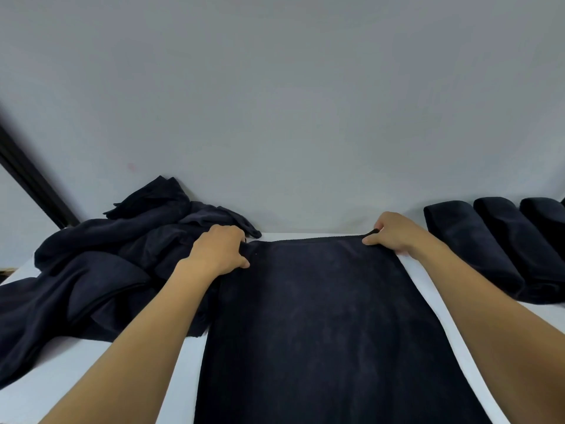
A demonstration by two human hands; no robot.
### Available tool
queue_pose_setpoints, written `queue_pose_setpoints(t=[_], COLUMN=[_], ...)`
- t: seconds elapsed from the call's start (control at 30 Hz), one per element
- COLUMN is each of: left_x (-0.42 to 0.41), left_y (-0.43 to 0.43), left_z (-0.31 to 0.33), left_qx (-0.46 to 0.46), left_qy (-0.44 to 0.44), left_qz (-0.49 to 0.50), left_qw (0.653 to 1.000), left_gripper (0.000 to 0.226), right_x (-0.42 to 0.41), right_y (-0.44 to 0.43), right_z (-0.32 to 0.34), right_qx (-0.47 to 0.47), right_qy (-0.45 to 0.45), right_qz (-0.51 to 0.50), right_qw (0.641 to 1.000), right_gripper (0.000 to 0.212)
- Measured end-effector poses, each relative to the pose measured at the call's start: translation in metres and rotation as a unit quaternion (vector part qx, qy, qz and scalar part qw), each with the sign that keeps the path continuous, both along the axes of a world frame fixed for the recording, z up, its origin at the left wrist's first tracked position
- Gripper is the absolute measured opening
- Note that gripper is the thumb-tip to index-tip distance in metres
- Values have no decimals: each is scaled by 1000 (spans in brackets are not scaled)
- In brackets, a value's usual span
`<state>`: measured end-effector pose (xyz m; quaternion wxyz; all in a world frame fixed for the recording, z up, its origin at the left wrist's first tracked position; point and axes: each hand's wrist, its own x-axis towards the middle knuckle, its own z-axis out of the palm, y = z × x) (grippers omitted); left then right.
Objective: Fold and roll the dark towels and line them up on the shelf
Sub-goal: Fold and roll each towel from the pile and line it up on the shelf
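Head view: my left grip (218, 249) and right grip (394, 232) each clamp a far corner of the flat towel (321, 316); loose pile (91, 270) left of them, rolled towels (489, 240) right.

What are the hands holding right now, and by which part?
The flat dark towel, by its far corners: left hand grips the left one, right hand pinches the right.

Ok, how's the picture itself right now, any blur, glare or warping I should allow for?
Head view: soft, even light with no glare; left hand and right hand look sharp on the spread towel. Head view, edges: the black post at far left is blurred and leans, likely from lens distortion; rolled towels and loose pile are too dark to show folds well.
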<state>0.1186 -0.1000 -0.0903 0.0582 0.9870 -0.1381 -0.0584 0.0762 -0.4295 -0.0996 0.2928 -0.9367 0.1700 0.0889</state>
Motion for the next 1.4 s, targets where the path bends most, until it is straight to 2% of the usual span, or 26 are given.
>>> queue_pose_setpoints(t=[0.07,0.13,0.3,0.43,0.5,0.57,0.67,0.8,0.93,1.07,1.17,1.23,1.3,1.4], left_x=[1,0,-1,1,2,5,10,13,14,19,17,13,8,6], left_y=[1,2,0,-8,-11,-12,-9,-17,-33,-41,-44,-46,-46,-41], left_z=[0,-1,-6,-8,-6,-3,2,4,-6,-8,-5,-2,4,12], left_qx=[-4,-5,23,12,26,26,-52,-136,-150,-143,-168,-220,-317,-439], left_qy=[-13,-36,-65,-49,-51,-52,-12,42,71,116,180,186,221,298], left_qz=[-15,-37,-113,-104,-94,-91,-75,-64,-61,-48,-41,-45,-29,5], left_qw=[1000,999,991,993,994,994,996,988,984,982,968,957,922,847], left_gripper=[31,28,53,60,53,35,14,19,25,29,27,20,21,28], right_x=[-1,-1,-6,-14,-21,-28,-36,-41,-45,-48,-50,-50,-50,-50], right_y=[2,0,-1,-3,-5,-8,-17,-23,-19,-17,-19,-21,-24,-30], right_z=[1,-1,5,20,28,36,46,53,50,47,46,46,45,45], right_qx=[46,101,128,132,132,120,82,-3,-87,-108,-100,-89,-75,-24], right_qy=[3,2,-24,-64,-81,-95,-119,-86,-34,-25,-30,-38,-51,-69], right_qz=[-19,-35,-32,-21,-15,-17,-34,-50,-47,-53,-54,-54,-55,-57], right_qw=[999,994,991,989,988,988,989,995,995,992,993,994,994,996], right_gripper=[26,37,7,7,7,6,6,10,15,16,16,15,14,12])
